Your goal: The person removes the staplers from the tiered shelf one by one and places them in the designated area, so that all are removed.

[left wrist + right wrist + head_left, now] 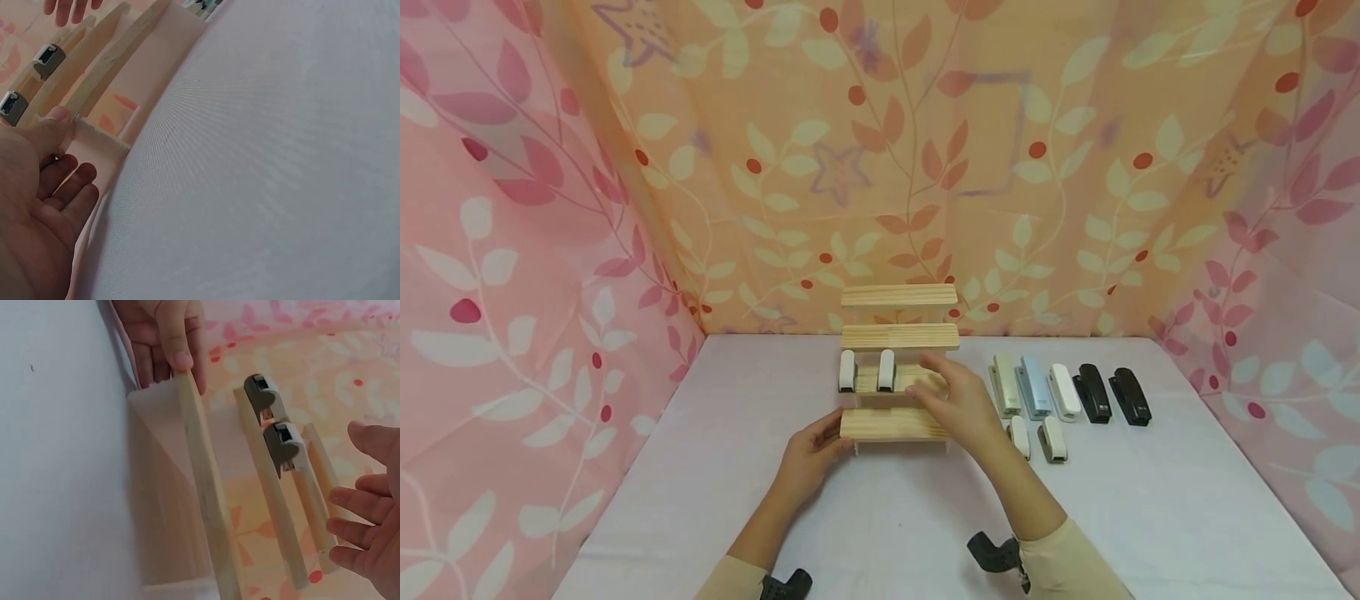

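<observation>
A tiered wooden shelf (895,425) stands on the table, its boards rising stepwise toward the back. My left hand (807,457) grips the left end of the lowest board, thumb on its edge in the left wrist view. On the board above sit two small white staplers, one at the left end (847,371) and another near the middle (886,370). Over the right part of that board, my right hand (964,414) holds nothing. Its fingers (359,509) are spread and apart from the staplers in the right wrist view.
Right of the shelf stand a green stapler (1004,386), a blue stapler (1034,387), a white stapler (1064,392) and two black staplers (1093,393). Two small white staplers (1053,439) stand in front, one partly behind my right forearm. Patterned curtains (737,208) surround the white table (760,367).
</observation>
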Motion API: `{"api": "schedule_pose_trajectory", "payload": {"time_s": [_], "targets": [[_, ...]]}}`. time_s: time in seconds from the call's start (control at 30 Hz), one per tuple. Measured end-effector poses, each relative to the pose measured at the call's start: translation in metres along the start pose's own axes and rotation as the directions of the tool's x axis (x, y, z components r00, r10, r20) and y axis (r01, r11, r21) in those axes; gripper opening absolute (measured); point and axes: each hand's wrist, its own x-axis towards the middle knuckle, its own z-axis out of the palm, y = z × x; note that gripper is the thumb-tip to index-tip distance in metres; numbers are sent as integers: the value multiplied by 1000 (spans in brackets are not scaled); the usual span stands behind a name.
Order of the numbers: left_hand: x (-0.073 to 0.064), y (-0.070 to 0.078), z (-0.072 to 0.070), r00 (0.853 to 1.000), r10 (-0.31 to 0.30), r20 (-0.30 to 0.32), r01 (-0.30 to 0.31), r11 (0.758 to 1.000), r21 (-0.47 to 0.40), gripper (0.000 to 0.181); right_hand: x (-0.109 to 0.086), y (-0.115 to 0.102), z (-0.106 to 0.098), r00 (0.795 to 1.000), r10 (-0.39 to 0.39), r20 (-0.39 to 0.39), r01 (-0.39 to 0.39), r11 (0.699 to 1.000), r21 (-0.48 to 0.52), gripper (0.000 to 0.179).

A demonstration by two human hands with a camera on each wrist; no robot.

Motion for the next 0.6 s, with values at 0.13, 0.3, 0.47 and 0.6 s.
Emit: {"api": "schedule_pose_trajectory", "payload": {"time_s": [0.13, 0.3, 0.47, 0.6], "targets": [[0, 0, -1, 1000, -4, -4, 4, 1000, 1, 62, 3, -1, 13, 1000, 11, 7, -11, 1000, 24, 57], [0, 1, 0, 1000, -5, 0, 5, 1000, -7, 63, 5, -1, 27, 999, 33, 16, -33, 999, 38, 59], [0, 1, 0, 1000, -1, 2, 1, 1000, -4, 63, 8, 2, 40, 999, 40, 12, -40, 999, 13, 63], [-1, 0, 0, 1000, -1, 2, 1, 1000, -3, 62, 11, 6, 49, 1000, 29, -8, -29, 999, -19, 66]]}}
